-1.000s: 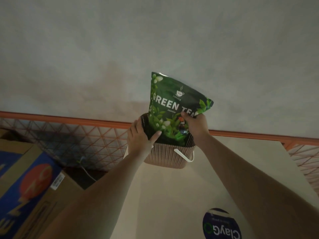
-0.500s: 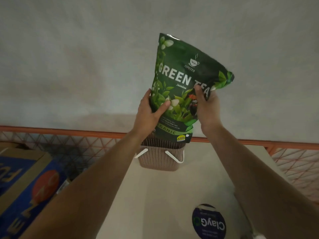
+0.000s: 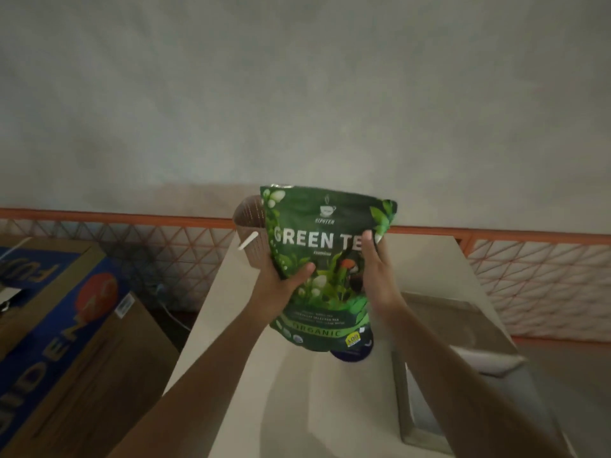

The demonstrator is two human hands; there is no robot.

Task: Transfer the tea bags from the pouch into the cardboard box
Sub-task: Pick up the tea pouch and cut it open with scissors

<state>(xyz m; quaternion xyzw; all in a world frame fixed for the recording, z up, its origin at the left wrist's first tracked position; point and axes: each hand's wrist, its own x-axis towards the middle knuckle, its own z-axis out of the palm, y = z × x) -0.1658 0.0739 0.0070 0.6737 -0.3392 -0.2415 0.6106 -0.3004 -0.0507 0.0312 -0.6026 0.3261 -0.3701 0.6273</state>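
The pouch [image 3: 322,259] has come down and toward the camera, clear of the woven basket [image 3: 250,233] it was lifted from. Nearest, an open cardboard box [image 3: 463,375] sits on the pale bench [image 3: 231,325] at right. Above it, both hands grip the pouch upright in mid-air: left hand [image 3: 281,285] clasps its left edge, thumb across the front, right hand [image 3: 375,269] wraps the right edge. Behind, the basket stands by an orange rail [image 3: 115,214].
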